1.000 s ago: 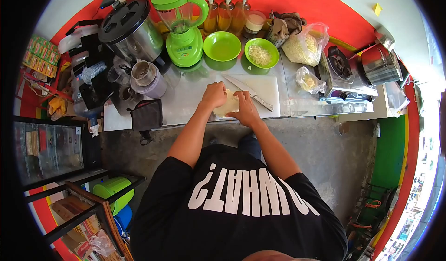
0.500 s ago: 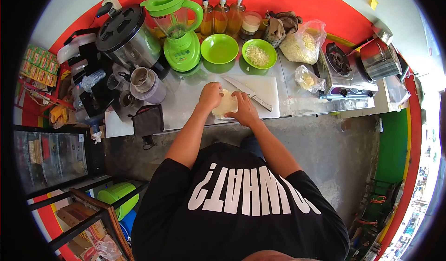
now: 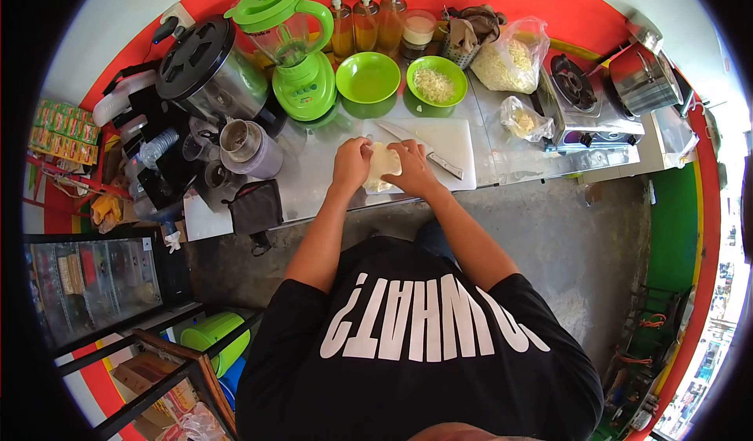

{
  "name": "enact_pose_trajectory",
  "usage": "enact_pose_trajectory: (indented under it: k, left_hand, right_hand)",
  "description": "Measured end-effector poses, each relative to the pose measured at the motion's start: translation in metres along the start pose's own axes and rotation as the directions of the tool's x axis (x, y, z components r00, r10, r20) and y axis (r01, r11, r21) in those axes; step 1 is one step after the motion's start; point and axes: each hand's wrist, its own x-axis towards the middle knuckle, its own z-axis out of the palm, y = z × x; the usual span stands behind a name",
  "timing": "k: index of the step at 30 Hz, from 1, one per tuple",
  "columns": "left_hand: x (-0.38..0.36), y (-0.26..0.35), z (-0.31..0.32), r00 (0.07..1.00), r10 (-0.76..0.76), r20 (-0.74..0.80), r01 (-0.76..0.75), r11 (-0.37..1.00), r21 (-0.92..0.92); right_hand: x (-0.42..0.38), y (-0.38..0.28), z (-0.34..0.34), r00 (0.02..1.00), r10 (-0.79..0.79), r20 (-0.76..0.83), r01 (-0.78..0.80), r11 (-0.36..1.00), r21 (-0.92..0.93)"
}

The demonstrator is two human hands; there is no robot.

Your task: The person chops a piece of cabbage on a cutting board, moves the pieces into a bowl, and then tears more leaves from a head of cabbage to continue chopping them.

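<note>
A pale, thin, roundish dough wrapper lies between my hands over the left part of a white cutting board. My left hand is closed, its fingertips pinching the wrapper's left edge. Curled around the right edge, my right hand holds the wrapper with thumb and fingers. A knife with a metal handle rests diagonally on the board, just beyond and right of my right hand. Behind the board stand a green bowl of whitish shreds and another green bowl, with nothing visible inside.
A green blender and several pump bottles line the back wall. To the right are a plastic bag of pale shreds, a smaller bag and a gas stove. A black pouch lies at the counter's front edge.
My left fingers have shifted slightly along the wrapper's edge, and my right fingers have drawn in a little. The whole view has tilted slightly; the knife and bowls stay in place.
</note>
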Motion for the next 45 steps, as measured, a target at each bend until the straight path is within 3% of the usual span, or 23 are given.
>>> enact_pose_trajectory:
  k: [3,12,18,20,24,29,33,36,38,39,43,45]
  left_hand:
    - [-0.006,-0.008,0.001,0.999,0.005,-0.039,-0.004,1.0,0.012]
    - [-0.016,-0.005,0.008,0.997,-0.003,-0.072,0.002,1.0,-0.025]
    - [-0.011,0.023,0.004,0.993,-0.116,0.009,0.111,0.97,0.215]
    - [-0.003,0.028,0.002,0.993,-0.101,0.068,0.073,0.942,0.329]
    - [0.024,0.02,-0.005,0.979,-0.038,0.201,-0.036,0.936,0.351]
    - [0.053,0.017,-0.011,0.897,0.138,0.421,-0.307,0.879,0.365]
    - [0.06,0.016,-0.004,0.874,0.195,0.446,-0.367,0.866,0.34]
    - [0.057,0.011,-0.004,0.884,0.176,0.433,-0.335,0.885,0.324]
    - [0.055,0.004,-0.005,0.907,0.141,0.396,-0.217,0.964,0.153]
    - [0.052,0.003,-0.008,0.906,0.14,0.399,-0.217,0.964,0.154]
    - [0.04,0.005,-0.015,0.899,0.239,0.366,-0.326,0.924,0.198]
    - [0.034,0.006,-0.016,0.903,0.259,0.342,-0.346,0.911,0.226]
  right_hand:
    - [0.005,-0.005,-0.005,0.992,0.08,0.095,-0.088,0.992,0.087]
    - [0.034,0.009,0.001,0.991,0.089,0.098,-0.103,0.984,0.144]
    - [0.035,0.013,-0.002,0.966,0.168,0.195,-0.207,0.957,0.201]
    - [0.031,0.015,0.004,0.975,0.154,0.161,-0.184,0.964,0.193]
    - [0.025,0.007,-0.003,0.967,0.206,0.15,-0.228,0.963,0.146]
    - [0.024,0.012,0.0,0.949,0.266,0.167,-0.28,0.958,0.067]
    - [0.023,0.014,0.0,0.947,0.285,0.147,-0.298,0.951,0.077]
    - [0.022,0.012,-0.004,0.941,0.303,0.154,-0.319,0.943,0.094]
    - [0.02,0.01,-0.006,0.942,0.3,0.149,-0.316,0.944,0.092]
    - [0.019,0.01,-0.005,0.943,0.299,0.145,-0.313,0.946,0.089]
    - [0.017,0.019,0.0,0.936,0.293,0.193,-0.313,0.946,0.081]
    - [0.014,0.025,0.003,0.982,0.167,0.089,-0.18,0.969,0.169]
